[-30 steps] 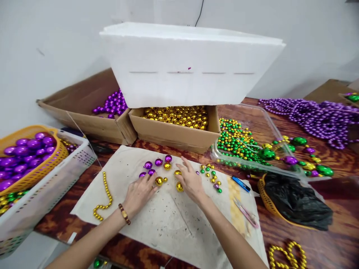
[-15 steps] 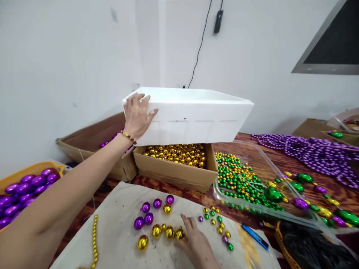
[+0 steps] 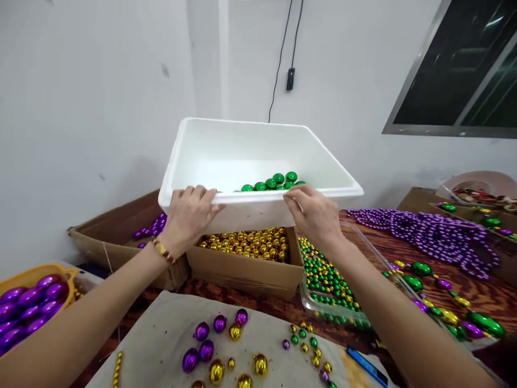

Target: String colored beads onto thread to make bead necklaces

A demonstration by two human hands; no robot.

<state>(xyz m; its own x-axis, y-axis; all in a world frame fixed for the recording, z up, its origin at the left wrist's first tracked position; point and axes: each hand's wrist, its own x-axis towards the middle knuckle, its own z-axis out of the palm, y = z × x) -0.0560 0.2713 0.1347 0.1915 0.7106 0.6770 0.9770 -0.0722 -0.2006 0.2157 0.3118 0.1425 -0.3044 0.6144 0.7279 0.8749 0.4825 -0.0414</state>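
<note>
A white foam box (image 3: 242, 141) tilts toward me above the cardboard boxes, with several shiny green oval beads (image 3: 271, 184) gathered inside near its front wall. My left hand (image 3: 189, 218) is closed over the left part of the front rim, a beaded bracelet on its wrist. Farther right, my right hand (image 3: 315, 216) pinches the same rim. Below stands a cardboard box (image 3: 242, 275) holding many gold beads (image 3: 250, 242). Loose purple balls (image 3: 190, 360) and gold balls (image 3: 260, 365) lie on the pale cloth (image 3: 161, 328) nearest me.
On the left are a yellow basket (image 3: 67, 269) of purple beads and another cardboard box (image 3: 92, 231). To the right sit a clear tray (image 3: 323, 304) of small green and gold beads, purple bead strands (image 3: 428, 231), and a blue cutter knife (image 3: 365, 366).
My right hand has risen from the balls on the cloth to the foam box's front rim. The box now tips toward me, bringing green beads into view inside.
</note>
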